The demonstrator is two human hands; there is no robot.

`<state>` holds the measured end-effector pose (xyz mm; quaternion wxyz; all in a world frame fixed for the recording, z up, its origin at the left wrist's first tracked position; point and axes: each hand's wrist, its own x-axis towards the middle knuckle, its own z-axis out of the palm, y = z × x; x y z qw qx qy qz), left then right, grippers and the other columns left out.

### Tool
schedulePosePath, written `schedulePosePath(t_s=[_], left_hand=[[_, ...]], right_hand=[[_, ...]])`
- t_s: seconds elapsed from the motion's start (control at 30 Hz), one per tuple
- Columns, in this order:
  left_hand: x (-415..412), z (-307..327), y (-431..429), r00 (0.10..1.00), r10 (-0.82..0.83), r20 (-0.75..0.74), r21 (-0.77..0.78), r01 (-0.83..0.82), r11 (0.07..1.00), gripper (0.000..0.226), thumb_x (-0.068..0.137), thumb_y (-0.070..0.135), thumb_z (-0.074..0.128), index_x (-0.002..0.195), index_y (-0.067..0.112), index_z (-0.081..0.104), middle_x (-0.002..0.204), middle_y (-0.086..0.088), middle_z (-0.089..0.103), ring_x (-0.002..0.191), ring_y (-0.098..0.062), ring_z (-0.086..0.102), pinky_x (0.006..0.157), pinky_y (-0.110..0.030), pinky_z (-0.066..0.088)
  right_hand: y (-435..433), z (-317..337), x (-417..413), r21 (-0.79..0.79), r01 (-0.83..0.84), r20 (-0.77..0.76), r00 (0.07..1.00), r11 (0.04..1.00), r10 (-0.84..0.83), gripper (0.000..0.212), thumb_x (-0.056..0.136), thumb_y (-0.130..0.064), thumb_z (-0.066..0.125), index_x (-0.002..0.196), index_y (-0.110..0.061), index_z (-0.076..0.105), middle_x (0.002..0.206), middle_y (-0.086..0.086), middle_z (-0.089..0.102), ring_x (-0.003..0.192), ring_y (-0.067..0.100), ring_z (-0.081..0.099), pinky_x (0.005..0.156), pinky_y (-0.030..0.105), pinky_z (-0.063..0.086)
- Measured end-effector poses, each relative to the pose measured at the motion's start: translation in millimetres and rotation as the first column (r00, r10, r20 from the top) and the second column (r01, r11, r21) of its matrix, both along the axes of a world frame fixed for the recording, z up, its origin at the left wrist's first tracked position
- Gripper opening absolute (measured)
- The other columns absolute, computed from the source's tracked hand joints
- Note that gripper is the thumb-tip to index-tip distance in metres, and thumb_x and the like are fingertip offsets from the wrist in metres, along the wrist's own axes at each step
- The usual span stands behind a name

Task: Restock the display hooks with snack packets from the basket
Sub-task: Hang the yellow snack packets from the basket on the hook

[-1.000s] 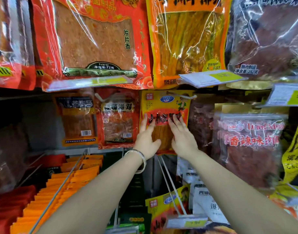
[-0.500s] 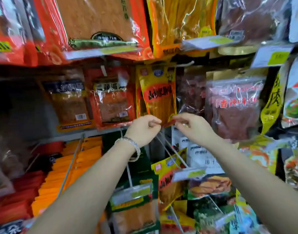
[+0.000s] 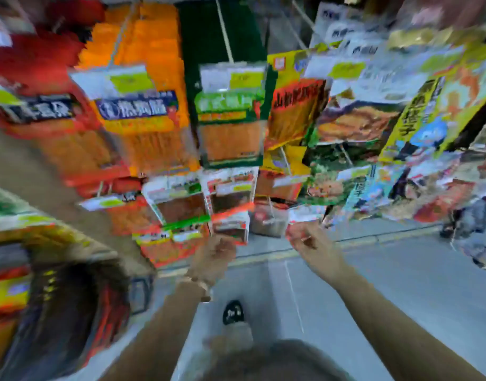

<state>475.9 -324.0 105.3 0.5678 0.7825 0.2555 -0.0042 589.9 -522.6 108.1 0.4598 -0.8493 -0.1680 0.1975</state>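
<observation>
Below packets [image 3: 231,204]: L hand [image 3: 215,255], R hand [image 3: 309,242] curled.

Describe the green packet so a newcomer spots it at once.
Look at the hanging packets above the grey floor. In the upper row, near the middle, the green packet hangs behind a white price tag. Its dark green border sets it apart from the orange packet on its left and the yellow packet on its right.

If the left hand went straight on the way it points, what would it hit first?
Probably the small red-and-white packet hanging just beyond the left hand, though blur leaves the depth unclear.
</observation>
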Motion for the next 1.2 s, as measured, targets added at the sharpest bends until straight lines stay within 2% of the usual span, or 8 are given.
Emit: schedulePosePath(t_s=[0.17, 0.23, 0.37, 0.57, 0.77, 0.9, 1.03, 1.2], left_hand=[[-154, -89, -68, 0.841, 0.097, -0.532, -0.159, -0.212, 0.964, 0.025, 0.09, 0.008, 0.058, 0.067, 0.018, 0.063, 0.071, -0.003, 0.063, 0.07, -0.01, 0.057, 0.068, -0.027, 0.041], [-197, -103, -89, 0.775, 0.104, -0.624, -0.137, -0.239, 0.961, 0.01, 0.088, 0.016, 0.063, 0.084, 0.01, 0.07, 0.089, -0.011, 0.068, 0.086, -0.018, 0.061, 0.078, -0.028, 0.046], [-244, -108, -102, 0.687, 0.359, -0.632, -0.136, -0.554, 0.821, 0.015, 0.089, 0.007, 0.058, 0.099, -0.003, 0.065, 0.103, -0.022, 0.066, 0.102, -0.032, 0.061, 0.096, -0.045, 0.047], [-298, -117, -109, 0.615, 0.318, -0.722, -0.04, -0.497, 0.867, 0.018, 0.089, 0.026, 0.05, 0.091, 0.019, 0.066, 0.1, -0.004, 0.065, 0.092, -0.02, 0.057, 0.078, -0.023, 0.04], [-365, -128, -91, 0.525, 0.414, -0.743, -0.111, -0.708, 0.697, 0.017, 0.092, 0.014, 0.049, 0.091, 0.006, 0.064, 0.092, -0.018, 0.063, 0.084, -0.026, 0.06, 0.089, -0.041, 0.051], [-414, -129, -67, 0.47, 0.496, -0.73, -0.13, -0.808, 0.575, 0.026, 0.089, 0.008, 0.053, 0.066, 0.017, 0.059, 0.063, -0.003, 0.057, 0.049, -0.005, 0.054, 0.051, -0.011, 0.046], [-465, -122, -13, 0.401, 0.59, -0.701, -0.156, -0.893, 0.423, 0.026, 0.089, 0.002, 0.052, 0.068, 0.016, 0.06, 0.08, -0.012, 0.062, 0.081, -0.024, 0.058, 0.086, -0.039, 0.051], [-531, -116, 55, 0.352, 0.606, -0.713, -0.1, -0.907, 0.409, 0.018, 0.09, 0.001, 0.047, 0.078, 0.009, 0.058, 0.082, -0.013, 0.057, 0.072, -0.024, 0.051, 0.051, -0.019, 0.04]], right_hand=[[-56, -83, -99, -0.297, -0.284, -0.388, 0.908, 0.912, 0.156, 0.02, 0.092, -0.01, 0.058, 0.112, -0.009, 0.06, 0.097, 0.002, 0.06, 0.084, 0.014, 0.057, 0.079, 0.025, 0.048], [-80, -106, -129, -0.399, -0.418, -0.488, 0.85, 0.816, 0.196, 0.025, 0.093, -0.017, 0.057, 0.116, -0.007, 0.059, 0.104, 0.003, 0.06, 0.095, 0.016, 0.057, 0.09, 0.03, 0.045], [-117, -126, -180, -0.458, -0.682, -0.668, 0.687, 0.57, 0.286, 0.025, 0.094, -0.024, 0.052, 0.115, -0.013, 0.059, 0.117, 0.007, 0.062, 0.107, 0.019, 0.056, 0.086, 0.022, 0.039], [-102, -125, -194, -0.479, -0.733, -0.638, 0.668, 0.482, 0.383, 0.023, 0.095, -0.022, 0.05, 0.107, -0.009, 0.064, 0.116, 0.01, 0.062, 0.107, 0.022, 0.057, 0.088, 0.025, 0.04], [-28, -125, -206, -0.491, -0.775, -0.629, 0.631, 0.397, 0.455, 0.026, 0.092, -0.023, 0.052, 0.099, -0.001, 0.063, 0.1, 0.016, 0.065, 0.091, 0.027, 0.061, 0.084, 0.038, 0.048], [48, -126, -227, -0.468, -0.787, -0.649, 0.615, 0.402, 0.448, 0.014, 0.092, -0.014, 0.05, 0.079, -0.009, 0.053, 0.08, 0.01, 0.055, 0.069, 0.018, 0.052, 0.062, 0.024, 0.042], [130, -122, -256, -0.473, -0.765, -0.63, 0.64, 0.437, 0.44, 0.013, 0.095, -0.013, 0.046, 0.085, -0.012, 0.054, 0.085, 0.009, 0.057, 0.071, 0.018, 0.054, 0.065, 0.025, 0.041], [220, -110, -313, -0.428, -0.769, -0.628, 0.631, 0.474, 0.457, 0.012, 0.095, -0.01, 0.044, 0.085, -0.01, 0.051, 0.081, 0.007, 0.054, 0.066, 0.017, 0.049, 0.057, 0.024, 0.036]])
